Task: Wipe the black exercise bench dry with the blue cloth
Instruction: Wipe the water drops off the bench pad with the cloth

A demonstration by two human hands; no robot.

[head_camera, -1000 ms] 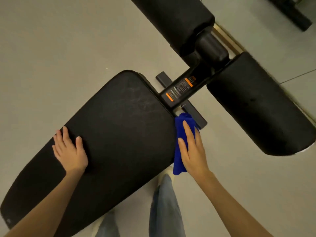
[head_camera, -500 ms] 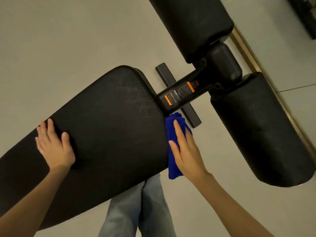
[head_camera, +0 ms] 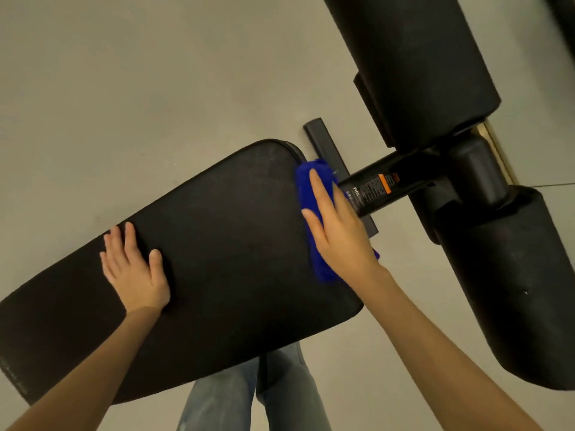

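Prob. a gym or home workout rm. Main clue: black exercise bench [head_camera: 217, 244] w/ a long padded top. Beyond it, two thick black roller pads [head_camera: 420, 57] sit either side of a black steel post [head_camera: 413, 172]. Post has a printed sticker [head_camera: 378, 185] w/ orange bars & small text, equipment-label type. Flat foot bar [head_camera: 322, 140] lies on the floor [head_camera: 124, 88], which is plain smooth grey. Pale trim strip [head_camera: 494, 141] runs along the floor edge behind the pads. Commercial vs. private: can't tell.
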